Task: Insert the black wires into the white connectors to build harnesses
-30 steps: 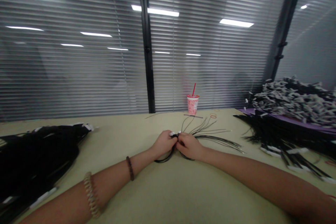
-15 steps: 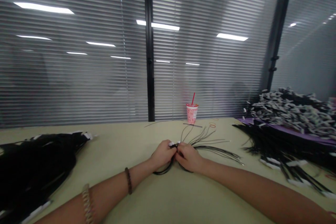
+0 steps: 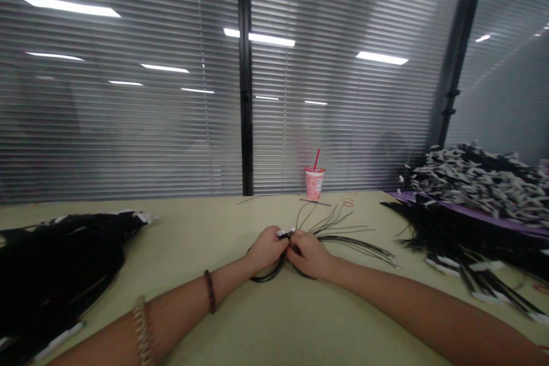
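Observation:
Both my hands meet at the middle of the table around a bundle of thin black wires [image 3: 355, 242] with small white connectors [image 3: 282, 233] at one end. My left hand [image 3: 269, 249] is closed on the bundle just below the white ends. Fingers pinched, my right hand [image 3: 309, 253] grips the same bundle right beside the left. The loose wire ends fan out to the right past my right hand, while a black loop [image 3: 266, 279] hangs below the left. What lies between my fingertips is too small to make out.
A dark heap of black wires [image 3: 64, 269] lies at left. On the right, a large pile with white connectors [image 3: 480, 183] rests on purple material [image 3: 458, 211], with more black wires [image 3: 429, 234] in front. A pink cup with a red straw [image 3: 314, 183] stands near rubber bands [image 3: 347, 203].
My hands stay closed on the wires at nearly the same spot. The whole view has shifted slightly; nothing else has visibly moved.

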Tool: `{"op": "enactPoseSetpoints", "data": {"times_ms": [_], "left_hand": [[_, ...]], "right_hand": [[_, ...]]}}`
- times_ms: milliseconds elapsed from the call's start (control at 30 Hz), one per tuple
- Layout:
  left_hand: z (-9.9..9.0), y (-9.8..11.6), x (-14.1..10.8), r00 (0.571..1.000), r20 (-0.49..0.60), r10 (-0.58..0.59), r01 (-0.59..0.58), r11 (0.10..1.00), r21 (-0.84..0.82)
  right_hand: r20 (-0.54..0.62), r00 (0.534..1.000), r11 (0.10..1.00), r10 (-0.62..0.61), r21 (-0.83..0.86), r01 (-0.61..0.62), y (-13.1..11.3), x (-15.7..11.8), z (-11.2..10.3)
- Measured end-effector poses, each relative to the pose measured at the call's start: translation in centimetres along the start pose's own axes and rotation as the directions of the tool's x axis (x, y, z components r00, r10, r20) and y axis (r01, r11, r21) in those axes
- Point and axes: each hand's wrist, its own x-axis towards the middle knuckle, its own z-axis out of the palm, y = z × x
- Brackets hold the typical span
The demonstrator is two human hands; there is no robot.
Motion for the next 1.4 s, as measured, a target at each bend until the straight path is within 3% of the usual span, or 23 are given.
{"op": "enactPoseSetpoints", "data": {"times_ms": [967,1100,1267,1400], "left_hand": [[0.0,0.1,-0.2,1.0,-0.005,-0.009,0.009,1.0,0.021],[-0.4,1.1,-0.3,0.997,0.059,-0.044,0.043,0.999,0.013],[-1.4,2.0,-0.3,0.987,0.156,-0.027,0.026,1.0,0.009],[-3.1,3.6,-0.3,0.989,0.132,0.062,-0.065,0.998,0.018]], "right_hand": [[-0.011,1.0,1.0,0.003,0.026,-0.002,-0.1,-0.1,0.1],[-0.061,0.993,0.989,0.105,0.108,-0.098,-0.3,0.0,-0.3],[-0.039,0.916,0.847,0.4,0.396,-0.354,0.0,0.8,-1.6],[0.031,0.899,0.569,0.437,0.765,-0.303,-0.6,1.8,-3.7]]}}
